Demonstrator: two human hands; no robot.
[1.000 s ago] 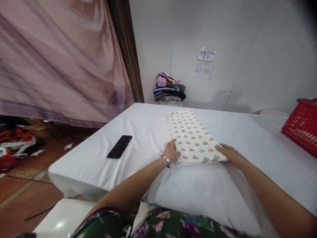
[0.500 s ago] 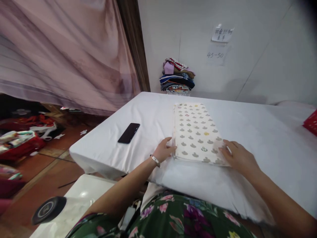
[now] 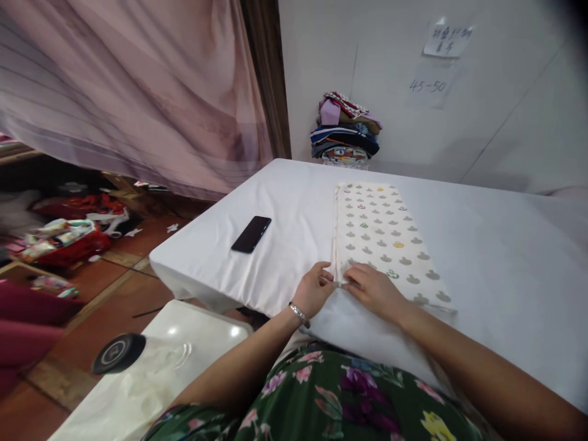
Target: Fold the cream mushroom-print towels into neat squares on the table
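A folded off-white cloth [image 3: 381, 226], printed with grey shapes and a few coloured ones, lies lengthwise on the white-covered table [image 3: 294, 214]. At its near left corner, my left hand [image 3: 315, 289] is closed, thumb and fingers pinching the edge. My right hand [image 3: 374, 291] is closed on the same corner from the right, fingertips almost meeting the left ones. Its fingers and back cover part of the cloth's near edge. A thin pale strip juts out at the near right corner.
Left of the cloth lies a black phone [image 3: 252, 234]. Folded clothes [image 3: 346, 131] are piled by the wall, below paper notes [image 3: 429, 86]. A white stool [image 3: 202, 318] with a black round object [image 3: 119, 353] stands lower left. A pink curtain [image 3: 184, 92] hangs at left.
My right hand has moved left from the cloth's near right corner to its near left corner, beside my left hand. My left hand has closed on the edge. The view has shifted slightly.
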